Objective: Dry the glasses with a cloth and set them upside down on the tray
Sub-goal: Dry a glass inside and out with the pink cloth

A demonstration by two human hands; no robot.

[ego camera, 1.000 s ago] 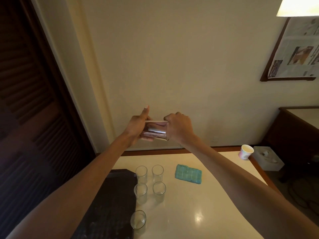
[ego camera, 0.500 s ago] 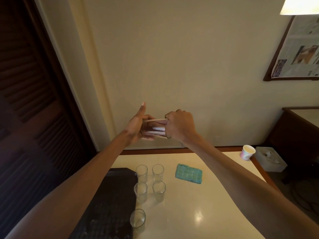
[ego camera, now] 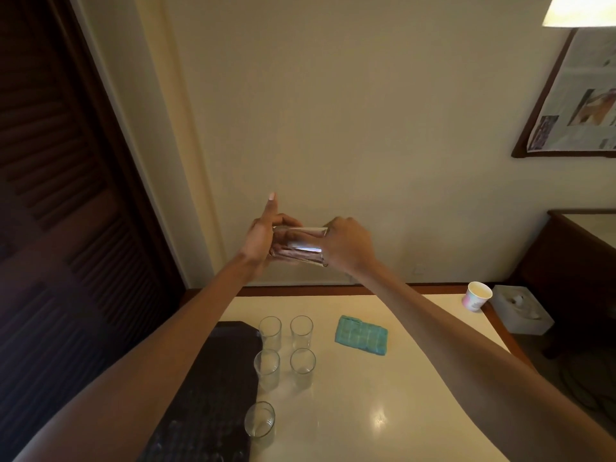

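Note:
I hold a clear glass on its side, raised in front of the wall, well above the table. My left hand grips its left end with the thumb sticking up. My right hand closes over its right end. Several more clear glasses stand upright on the cream table, beside a dark tray at the left. A folded teal cloth lies on the table to the right of the glasses, untouched by either hand.
A paper cup stands at the table's far right corner. Beyond it sits a white box and a dark wooden cabinet. A dark louvred door fills the left side.
The glass and both hands have stayed at about the same height. The camera has shifted slightly, and the glass has turned a little between the hands.

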